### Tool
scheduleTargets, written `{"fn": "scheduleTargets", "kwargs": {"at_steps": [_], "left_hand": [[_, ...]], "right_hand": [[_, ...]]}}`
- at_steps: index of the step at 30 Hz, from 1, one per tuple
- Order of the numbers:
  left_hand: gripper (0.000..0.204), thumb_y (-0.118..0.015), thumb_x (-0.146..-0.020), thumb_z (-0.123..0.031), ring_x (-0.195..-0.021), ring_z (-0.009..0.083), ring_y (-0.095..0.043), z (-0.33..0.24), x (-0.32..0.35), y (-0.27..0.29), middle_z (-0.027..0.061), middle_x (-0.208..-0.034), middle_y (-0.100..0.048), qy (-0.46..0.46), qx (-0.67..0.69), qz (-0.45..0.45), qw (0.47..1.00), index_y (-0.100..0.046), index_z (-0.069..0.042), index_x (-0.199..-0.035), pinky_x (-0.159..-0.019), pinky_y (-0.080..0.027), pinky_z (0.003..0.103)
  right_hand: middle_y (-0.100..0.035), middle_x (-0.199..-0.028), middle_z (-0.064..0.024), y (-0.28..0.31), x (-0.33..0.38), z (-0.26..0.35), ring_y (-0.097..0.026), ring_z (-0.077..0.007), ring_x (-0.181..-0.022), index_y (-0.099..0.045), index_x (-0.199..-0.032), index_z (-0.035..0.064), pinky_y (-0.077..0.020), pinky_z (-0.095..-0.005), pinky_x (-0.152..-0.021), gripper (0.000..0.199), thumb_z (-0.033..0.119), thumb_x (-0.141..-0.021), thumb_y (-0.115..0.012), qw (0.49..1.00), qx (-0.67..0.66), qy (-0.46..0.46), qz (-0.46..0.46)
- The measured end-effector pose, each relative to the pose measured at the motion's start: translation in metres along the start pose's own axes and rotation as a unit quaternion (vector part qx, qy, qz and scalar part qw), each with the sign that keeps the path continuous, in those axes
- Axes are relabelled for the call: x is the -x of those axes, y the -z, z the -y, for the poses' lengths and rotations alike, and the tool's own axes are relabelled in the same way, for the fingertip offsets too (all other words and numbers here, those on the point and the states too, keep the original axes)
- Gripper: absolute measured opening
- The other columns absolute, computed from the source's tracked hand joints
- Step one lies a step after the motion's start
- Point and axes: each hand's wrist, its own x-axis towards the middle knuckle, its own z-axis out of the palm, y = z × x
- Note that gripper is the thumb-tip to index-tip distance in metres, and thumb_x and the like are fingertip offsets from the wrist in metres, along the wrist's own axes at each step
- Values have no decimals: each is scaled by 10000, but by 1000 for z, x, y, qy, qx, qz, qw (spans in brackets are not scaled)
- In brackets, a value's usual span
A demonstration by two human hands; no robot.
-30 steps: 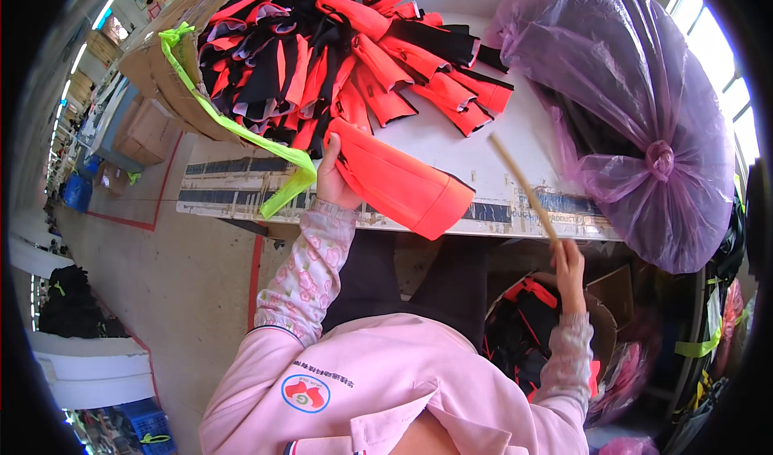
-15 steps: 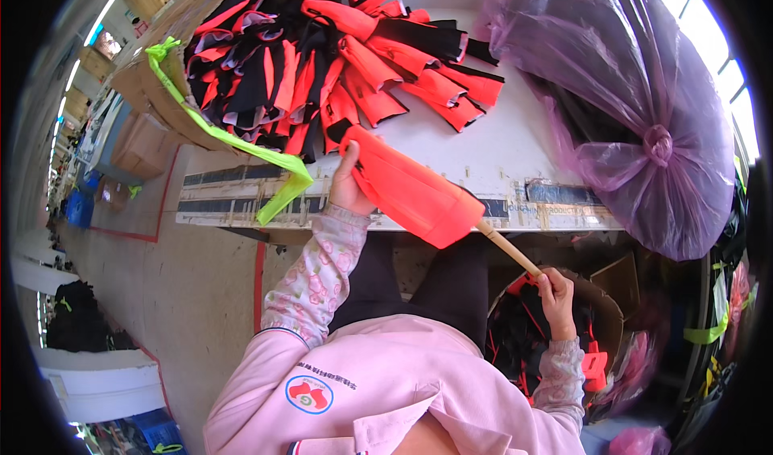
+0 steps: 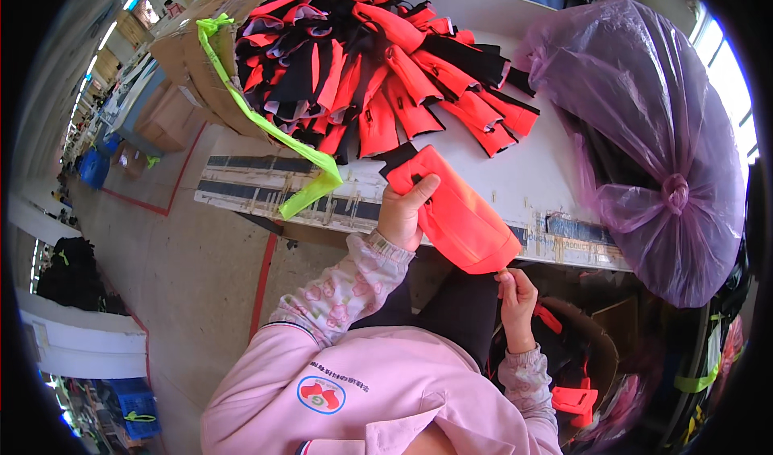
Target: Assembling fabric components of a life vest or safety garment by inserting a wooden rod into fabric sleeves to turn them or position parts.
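Note:
My left hand [image 3: 405, 212] is closed on a bright orange fabric tube [image 3: 465, 220] with a black end, thumb pressed on top near that end. The tube hangs slantwise over the front edge of the table. At its lower open end my right hand [image 3: 517, 300] is closed, with the fingers pinched round a wooden stick [image 3: 504, 273]. Only a short bit of the stick shows; the rest appears to be inside the tube. Beyond my left hand, a heap of similar orange and black fabric pieces [image 3: 378, 122] lies on the white table [image 3: 555, 173].
A cardboard box [image 3: 189, 64] with a lime-green strip [image 3: 270, 125] stands at the table's left. To the right bulges a knotted purple plastic bag [image 3: 644, 109]. Below the table at right, a carton [image 3: 600, 342] holds dark pieces, with an orange clip-like part [image 3: 573, 400] nearby.
The stick has gone deeper into the orange tube, and my right hand has come up close to the tube's lower end. My left hand's thumb now lies over the tube. The view has shifted.

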Motion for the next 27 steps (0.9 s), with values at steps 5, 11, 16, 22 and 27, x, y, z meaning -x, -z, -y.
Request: {"fn": "scheduleTargets", "kwargs": {"at_steps": [5, 11, 16, 22, 27], "left_hand": [[183, -673, -789, -82, -830, 124, -596, -13, 2, 2, 4, -901, -619, -9, -4, -31, 999, -599, -84, -957, -753, -488, 283], [182, -674, -788, -81, -810, 119, -599, -9, 4, 6, 4, -902, -623, 23, 16, -37, 999, -603, -77, -956, -737, -490, 281], [159, -667, -792, -73, -794, 110, -597, -3, -3, -2, 5, -898, -624, -44, -11, -54, 998, -608, -77, -939, -724, -491, 274], [168, -678, -782, -85, -778, 121, -606, -10, -7, 8, 16, -882, -626, -14, -11, -63, 998, -607, -75, -934, -702, -502, 280], [206, -686, -769, -106, -753, 162, -624, -31, -32, 20, 46, -860, -632, 6, 56, -75, 996, -600, -57, -951, -684, -520, 320]], "right_hand": [[-521, -594, 28, -6, -3, 10, -418, -30, -501, -600, -777, -3, -328, -194, -450, 217, 159, -903, -528, 993, -54, -82, 67], [-421, -544, 29, 15, -16, 13, -358, -25, -501, -600, -836, -11, -302, -204, -456, 156, 115, -892, -527, 989, 135, 67, 5], [-517, -588, 18, -9, -7, 11, -408, -32, -485, -579, -760, -3, -322, -195, -443, 235, 173, -907, -524, 996, -35, -60, 51], [-498, -554, 12, 6, -12, -10, -421, -39, -482, -568, -741, -1, -323, -206, -440, 258, 186, -910, -515, 996, 40, -29, 74], [-457, -516, -57, 67, 13, -55, -447, -107, -466, -564, -725, 2, -344, -267, -453, 205, 146, -865, -523, 974, 211, 48, 66]]}}
